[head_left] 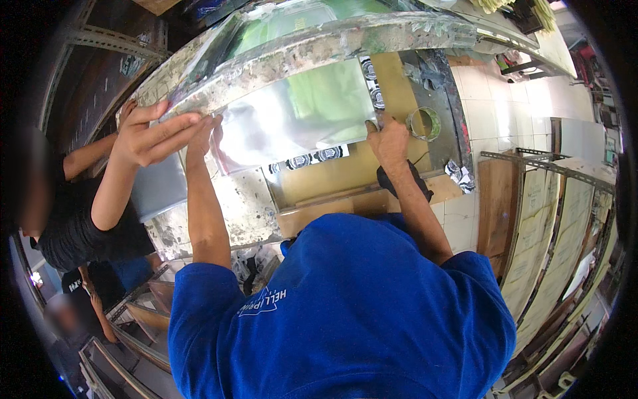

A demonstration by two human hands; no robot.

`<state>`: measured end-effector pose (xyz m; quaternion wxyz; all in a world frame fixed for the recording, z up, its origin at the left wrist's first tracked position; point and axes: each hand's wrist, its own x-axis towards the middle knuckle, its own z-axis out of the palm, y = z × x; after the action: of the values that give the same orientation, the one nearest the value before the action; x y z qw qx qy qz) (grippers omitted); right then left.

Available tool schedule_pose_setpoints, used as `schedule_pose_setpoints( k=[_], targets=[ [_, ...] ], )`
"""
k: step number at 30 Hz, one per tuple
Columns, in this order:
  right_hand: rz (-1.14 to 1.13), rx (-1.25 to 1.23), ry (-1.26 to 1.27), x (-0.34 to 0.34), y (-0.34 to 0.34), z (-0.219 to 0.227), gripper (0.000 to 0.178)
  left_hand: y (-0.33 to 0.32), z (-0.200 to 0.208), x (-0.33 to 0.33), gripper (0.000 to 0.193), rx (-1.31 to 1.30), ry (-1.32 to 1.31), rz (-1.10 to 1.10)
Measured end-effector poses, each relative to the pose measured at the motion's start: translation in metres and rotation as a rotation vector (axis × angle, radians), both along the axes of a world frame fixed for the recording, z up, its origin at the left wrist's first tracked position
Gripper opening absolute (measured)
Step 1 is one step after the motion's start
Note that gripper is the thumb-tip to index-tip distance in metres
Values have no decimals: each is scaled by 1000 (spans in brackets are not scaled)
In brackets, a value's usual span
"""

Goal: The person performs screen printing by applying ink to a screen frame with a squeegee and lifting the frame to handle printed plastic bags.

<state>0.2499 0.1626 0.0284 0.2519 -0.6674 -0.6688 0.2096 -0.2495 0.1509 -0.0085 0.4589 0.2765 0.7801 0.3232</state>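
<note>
1. One co-worker in a black short sleeve [100, 223], far left; an open co-worker's hand [153, 136], fingers extended, reaches to the end of a long, paint-spattered grey beam [292, 66], fingertips just beside the wearer's left hand.
2. One flat, blue-grey sheet [156, 193], lying on the paint-flecked white worktop [246, 206] beneath the co-worker's arm.
3. One bare left hand [201, 137], at the left edge of the clear sheet; well apart from the right hand (grip partly covered by the co-worker's fingers, so whether it is closed cannot be told).
4. One glossy, clear plastic sheet [299, 120], gently curved, reflecting white and green; spans the space between the wearer's two hands, below the beam.
5. One white strip with round black emblems [312, 159], showing along the clear sheet's lower edge; another emblem strip [371, 76] runs along its right edge.
6. One gold-tan flat board [319, 184], under the clear sheet, bordered on the near side by a brown wooden ledge [345, 203].
7. One bare right hand [389, 143], fingers curled in on the clear sheet's lower right corner.
8. One translucent, yellowish-green ring-shaped item [435, 125], just right of that hand.
9. One crumpled black-and-white printed piece [458, 176], at the worktop's right end.
10. Several pale upright panels [535, 199], racked far right.
</note>
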Motion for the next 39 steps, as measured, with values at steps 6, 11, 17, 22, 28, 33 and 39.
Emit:
schedule_pose_setpoints(
  k=[6,11,17,22,28,33,39],
  targets=[
    [56,-3,-78,-9,-2,11,33,-20,-6,-31,59,214,131,-109],
    [35,-10,-114,-3,-1,1,34,10,139,29,50,1062,1104,-1044],
    [26,24,-100,-3,0,7,30,23,259,55,39,1455,1314,-1631],
    [82,-74,-100,1,-2,10,39,27,268,61,31,1540,1486,-1722],
    [317,-37,-37,15,-7,16,48,17,272,64,25,1562,1507,-1738],
    [363,10,-126,11,-13,10,48,12,272,66,25,1553,1525,-1744],
    [368,-15,-153,7,-12,15,45,5,276,76,31,1511,1478,-1689]
  ],
)
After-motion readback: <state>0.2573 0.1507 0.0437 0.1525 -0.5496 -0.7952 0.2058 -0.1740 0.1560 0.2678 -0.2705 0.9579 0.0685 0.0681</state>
